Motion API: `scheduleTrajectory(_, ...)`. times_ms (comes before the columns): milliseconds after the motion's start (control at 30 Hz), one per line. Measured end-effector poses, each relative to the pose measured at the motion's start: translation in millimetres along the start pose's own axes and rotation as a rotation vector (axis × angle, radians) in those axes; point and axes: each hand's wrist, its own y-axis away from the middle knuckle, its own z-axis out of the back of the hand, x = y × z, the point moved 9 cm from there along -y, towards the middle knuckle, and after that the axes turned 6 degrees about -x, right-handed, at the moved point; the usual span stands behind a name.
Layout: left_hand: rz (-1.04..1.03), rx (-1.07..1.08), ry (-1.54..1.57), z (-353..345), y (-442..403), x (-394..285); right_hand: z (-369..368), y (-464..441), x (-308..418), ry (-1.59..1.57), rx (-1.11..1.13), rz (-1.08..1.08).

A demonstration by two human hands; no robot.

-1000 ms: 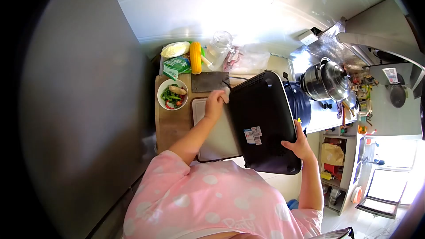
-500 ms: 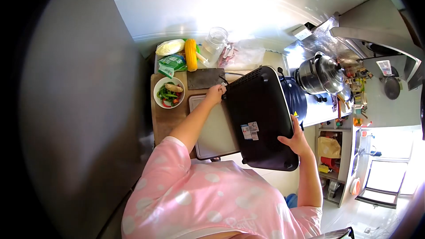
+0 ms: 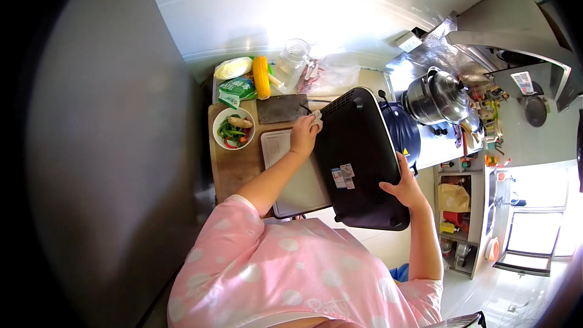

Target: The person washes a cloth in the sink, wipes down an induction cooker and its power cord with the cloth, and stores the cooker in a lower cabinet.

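Note:
A flat black electric appliance (image 3: pixel 361 146) is tipped up on its side, with its underside, vent slots, feet and white label stickers toward me. My right hand (image 3: pixel 405 188) grips its right edge, thumb on the underside and fingers mostly hidden behind. At its upper left edge, my left hand (image 3: pixel 303 136) pinches a crumpled whitish cloth or tissue (image 3: pixel 316 119) against the casing. Just left of the appliance lies a pale cutting board (image 3: pixel 291 173). A cleaver (image 3: pixel 280 109) with a wide dark blade rests beyond my left hand.
On the wooden counter (image 3: pixel 226 173) stands a white bowl (image 3: pixel 216 138) of cut vegetables. Corn (image 3: pixel 260 78), a green packet (image 3: pixel 238 88) and a glass jug (image 3: pixel 294 58) sit at the back. Right of the appliance are a dark blue round appliance (image 3: pixel 403 133) and a steel pot (image 3: pixel 425 98).
My left hand has shifted slightly right and rolled, so the crumpled cloth or tissue shows more clearly at the appliance's edge. The appliance and my right hand have barely moved.

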Motion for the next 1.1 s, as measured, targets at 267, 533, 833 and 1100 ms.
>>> scheduleTrajectory(267,-0.093,-0.092,0.155,-13.6,-16.7,-62.3,-0.1,1.9,2.2,-0.004,-0.050,0.000)
scheduleTrajectory(533,-0.197,-0.031,0.343,-20.0,-57.2,-121.1,-4.5,2.1,1.9,0.008,-0.023,-0.020)
scheduleTrajectory(833,-0.188,-0.199,0.247,1.9,-3.5,-125.1,-7.7,4.1,7.5,0.025,-0.014,-0.004)
scheduleTrajectory(1100,-0.343,-0.132,0.153,6.0,31.4,-159.6,-11.7,9.7,19.2,0.087,-0.012,0.020)
